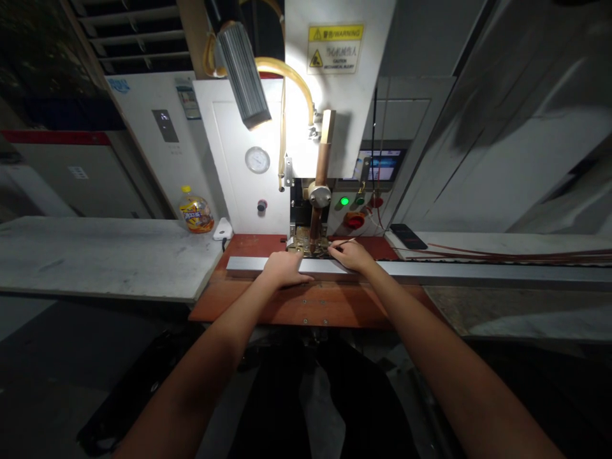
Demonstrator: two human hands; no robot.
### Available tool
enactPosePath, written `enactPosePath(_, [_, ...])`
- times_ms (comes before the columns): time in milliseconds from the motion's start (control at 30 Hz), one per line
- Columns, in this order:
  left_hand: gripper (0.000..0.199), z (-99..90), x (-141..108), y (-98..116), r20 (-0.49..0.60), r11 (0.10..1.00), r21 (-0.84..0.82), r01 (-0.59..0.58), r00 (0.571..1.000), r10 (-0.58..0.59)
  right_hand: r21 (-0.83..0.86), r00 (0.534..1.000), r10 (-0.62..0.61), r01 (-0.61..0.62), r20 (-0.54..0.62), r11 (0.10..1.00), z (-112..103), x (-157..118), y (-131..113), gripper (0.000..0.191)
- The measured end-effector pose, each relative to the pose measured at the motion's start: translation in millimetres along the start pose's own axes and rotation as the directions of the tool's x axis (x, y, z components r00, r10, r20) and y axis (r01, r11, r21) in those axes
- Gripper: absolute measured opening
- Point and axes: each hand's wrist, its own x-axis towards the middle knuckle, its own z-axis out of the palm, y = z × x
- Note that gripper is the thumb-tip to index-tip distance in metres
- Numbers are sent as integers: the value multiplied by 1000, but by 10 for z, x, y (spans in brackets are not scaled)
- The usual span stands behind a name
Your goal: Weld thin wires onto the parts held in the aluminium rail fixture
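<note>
A long silver metal bar (411, 270) lies across the red-brown work plate (287, 309) in front of a white machine. My left hand (285, 268) rests over the bar, thumb stretched along its near side and the other fingers at the machine's small fixture (302, 237). Just right of the copper-coloured electrode rod (316, 223), my right hand (351, 254) pinches a thin dark wire or rod near the fixture. Its wrist passes over the bar. The fingertips of both hands are small in view.
At the left stands a bottle of orange liquid (197, 213) by a white device (222, 229). A black phone (408, 236) and several thin reddish rods (502, 254) lie on the right table. A lamp (243, 76) hangs above; a green button (344, 201) glows.
</note>
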Motion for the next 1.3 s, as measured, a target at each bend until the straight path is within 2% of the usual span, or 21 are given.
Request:
enactPosePath(133, [77, -25, -45, -14, -21, 999, -43, -29, 999, 28, -36, 1000, 1, -1, -9, 999, 3, -7, -7, 29])
enactPosePath(333, [65, -62, -103, -42, -54, 999, -32, -16, 998, 14, -51, 999, 17, -18, -27, 999, 10, -7, -8, 30])
enactPosePath(667, [72, -36, -173, -284, -54, 999, 40, 23, 998, -21, -62, 999, 7, -9, -36, 998, 8, -8, -8, 32])
enactPosePath(933, [71, 18, -171, -287, -28, 999, 27, 23, 999, -22, -71, 998, 64, -65, -3, 995, -24, -26, -57, 33])
enactPosePath(1300, [75, 46, -144, -305, -20, 996, 74, 43, 999, -42, -105, 997, 74, -71, 16, 992, -11, -18, -41, 35])
